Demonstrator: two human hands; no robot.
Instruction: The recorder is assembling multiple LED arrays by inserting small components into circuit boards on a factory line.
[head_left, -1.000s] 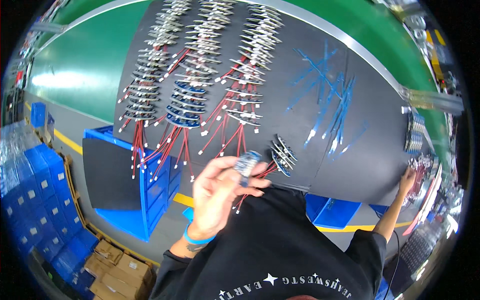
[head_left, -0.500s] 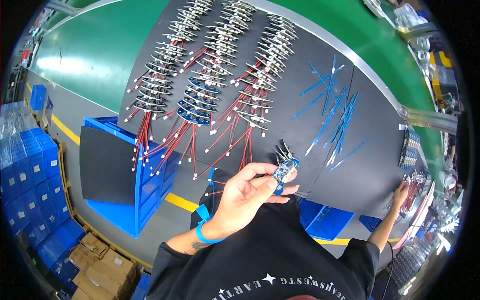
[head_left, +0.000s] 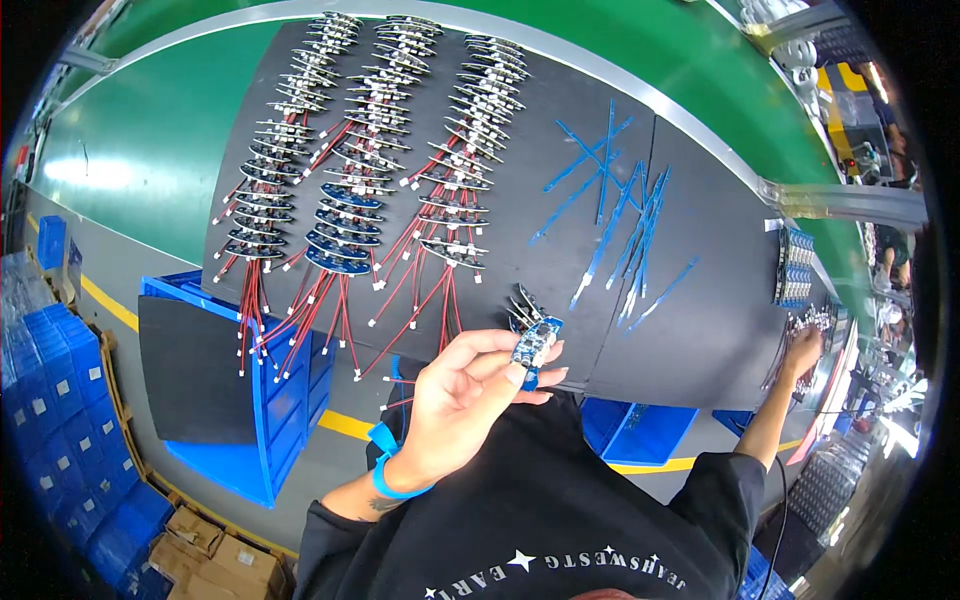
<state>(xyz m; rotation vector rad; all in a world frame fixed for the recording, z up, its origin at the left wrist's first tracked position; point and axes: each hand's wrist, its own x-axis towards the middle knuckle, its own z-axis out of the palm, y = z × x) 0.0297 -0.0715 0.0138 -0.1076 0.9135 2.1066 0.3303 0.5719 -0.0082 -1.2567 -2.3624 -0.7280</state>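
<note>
With the left hand [head_left: 462,402] pinching the blue circuit board [head_left: 535,343] near the centre, toward four o'clock, one should better hold it lightly by the edges, while the right hand [head_left: 803,352], whose grip I cannot tell, is at the white-ended wires [head_left: 811,319] toward three o'clock.

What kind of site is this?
Probably an electronics assembly shop floor: rows of small circuit boards with red leads on a black work surface, stacked blue boxes and a yellow floor line.
</note>
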